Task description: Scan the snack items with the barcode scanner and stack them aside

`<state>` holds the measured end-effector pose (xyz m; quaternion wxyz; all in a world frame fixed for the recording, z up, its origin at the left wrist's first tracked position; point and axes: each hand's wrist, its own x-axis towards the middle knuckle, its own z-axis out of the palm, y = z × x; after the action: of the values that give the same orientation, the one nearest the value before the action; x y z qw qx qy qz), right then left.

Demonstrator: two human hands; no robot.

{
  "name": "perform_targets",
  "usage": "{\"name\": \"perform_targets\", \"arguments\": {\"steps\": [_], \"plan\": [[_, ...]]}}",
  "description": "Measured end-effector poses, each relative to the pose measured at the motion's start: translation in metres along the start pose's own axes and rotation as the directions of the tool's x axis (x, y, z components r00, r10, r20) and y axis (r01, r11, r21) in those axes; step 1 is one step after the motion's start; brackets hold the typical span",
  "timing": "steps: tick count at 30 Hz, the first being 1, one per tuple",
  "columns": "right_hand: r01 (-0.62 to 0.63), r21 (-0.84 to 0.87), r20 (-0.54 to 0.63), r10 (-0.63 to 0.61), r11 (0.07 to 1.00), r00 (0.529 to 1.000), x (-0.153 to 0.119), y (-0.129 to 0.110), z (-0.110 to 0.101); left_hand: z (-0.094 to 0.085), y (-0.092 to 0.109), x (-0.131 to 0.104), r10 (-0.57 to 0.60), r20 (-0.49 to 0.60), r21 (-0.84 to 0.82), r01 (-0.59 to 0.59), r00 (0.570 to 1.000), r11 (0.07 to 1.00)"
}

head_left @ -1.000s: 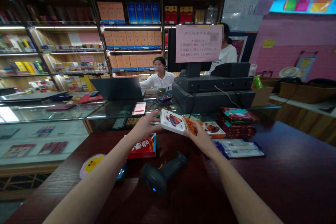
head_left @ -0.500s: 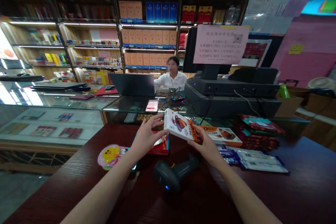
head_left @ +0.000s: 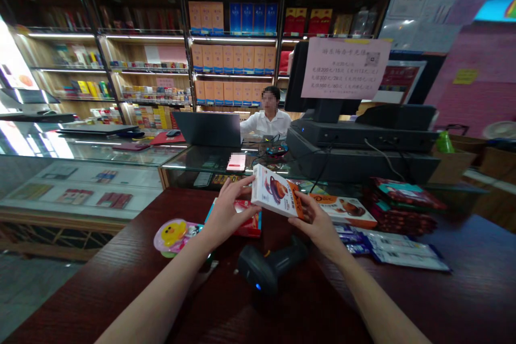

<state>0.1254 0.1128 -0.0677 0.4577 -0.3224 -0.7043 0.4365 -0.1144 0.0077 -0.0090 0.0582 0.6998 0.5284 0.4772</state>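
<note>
A white and orange box (head_left: 276, 191) is held tilted above the dark wooden counter (head_left: 133, 279). My right hand (head_left: 316, 223) grips its right end between thumb and fingers. My left hand (head_left: 229, 212) is at the box's left end, thumb and fingers around that edge. Below the hands lies a black barcode scanner (head_left: 268, 269) with a blue light. Partly hidden behind my left hand is a red box (head_left: 250, 226), and a pink packet with a yellow duck (head_left: 173, 234) lies to its left. A similar orange and white box (head_left: 349, 209) rests behind my right hand.
Blue and white packets (head_left: 403, 250) and stacked red-brown packages (head_left: 403, 204) lie on the right. Behind stand a black monitor (head_left: 296, 75), a laptop (head_left: 207, 129) and a glass display case (head_left: 88, 183). A person in a white shirt (head_left: 272, 123) sits beyond.
The view has shifted slightly, so the surroundings appear a little further right. Both hands and the box keep nearly the same pose.
</note>
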Motion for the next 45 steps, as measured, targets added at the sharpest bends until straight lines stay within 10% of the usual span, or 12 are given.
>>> {"name": "perform_targets", "arguments": {"steps": [14,27,36,45], "plan": [[0.377,-0.552,0.019,-0.44,0.744,0.898,-0.006,-0.007,0.001,0.0,-0.008,0.001,0.239,-0.23,0.122,-0.216,0.943,0.969],[0.37,-0.316,0.134,-0.345,0.873,0.929,-0.005,-0.004,-0.008,-0.008,0.009,0.001,0.294,-0.313,0.091,-0.279,0.903,0.956],[0.331,-0.101,0.179,-0.311,0.938,0.934,-0.005,-0.006,-0.001,-0.015,0.009,0.004,0.389,-0.131,0.101,-0.378,0.912,0.92],[0.224,-0.199,0.006,-0.228,0.954,0.974,-0.005,-0.007,0.0,-0.017,0.006,-0.001,0.424,-0.204,0.219,-0.381,0.882,0.898]]}}
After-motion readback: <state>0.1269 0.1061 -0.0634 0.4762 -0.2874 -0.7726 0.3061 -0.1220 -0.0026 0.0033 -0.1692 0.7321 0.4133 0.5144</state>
